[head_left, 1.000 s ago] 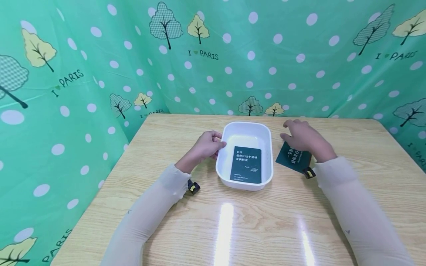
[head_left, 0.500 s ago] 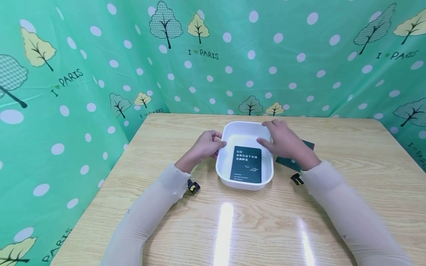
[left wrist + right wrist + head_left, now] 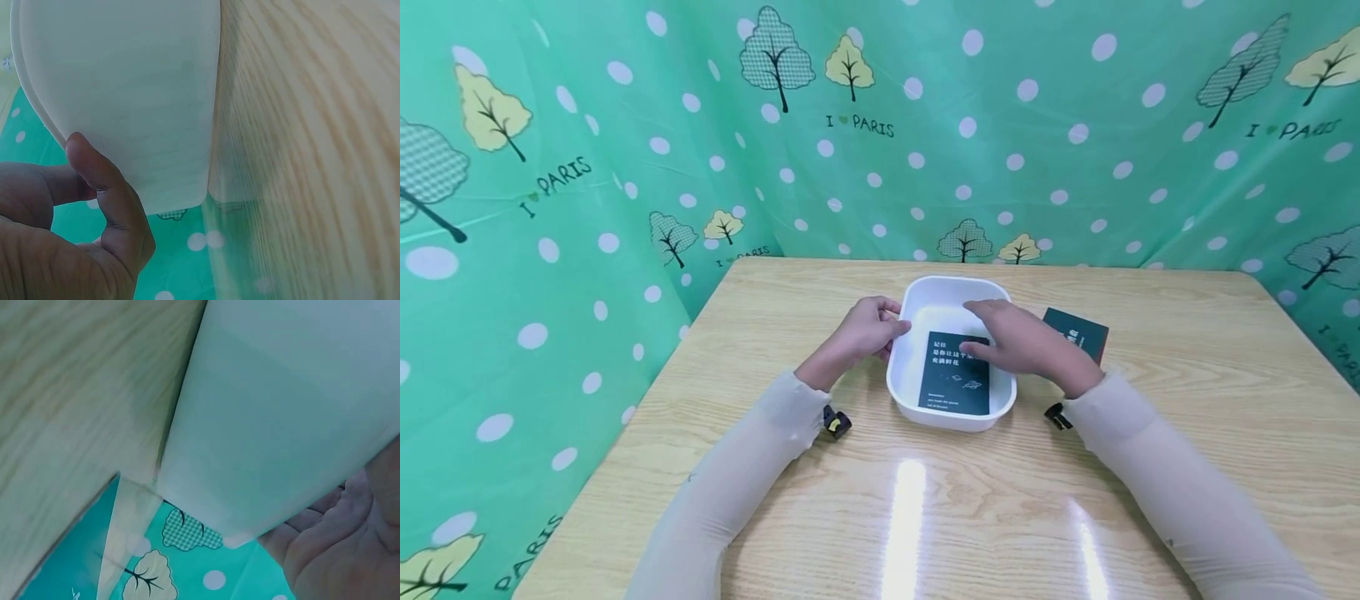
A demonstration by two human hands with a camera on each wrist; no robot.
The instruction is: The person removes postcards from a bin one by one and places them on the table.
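A white plastic basin [image 3: 952, 419] stands mid-table in the head view, with a dark green notebook [image 3: 953, 383] lying flat inside it. At the basin's left rim, my left hand [image 3: 862, 328] pinches the edge between thumb and fingers; the left wrist view shows the fingers at the rim of the white wall [image 3: 137, 100]. My right hand [image 3: 1022, 337] reaches over the right rim, fingers loosely extended and apart, its thumb overlapping the notebook's upper right corner. Behind the right wrist lies a second dark green notebook [image 3: 1078, 331] with a red edge, partly hidden by the arm.
The wooden table [image 3: 820, 525] carries a bright glare streak in front of the basin. A green dotted curtain [image 3: 880, 167] hangs along the back and left edges. A black wrist device [image 3: 837, 422] is strapped by the left cuff.
My right hand has moved left, from over the second notebook, across the rim to above the basin's inside. The left hand and both notebooks have stayed put.
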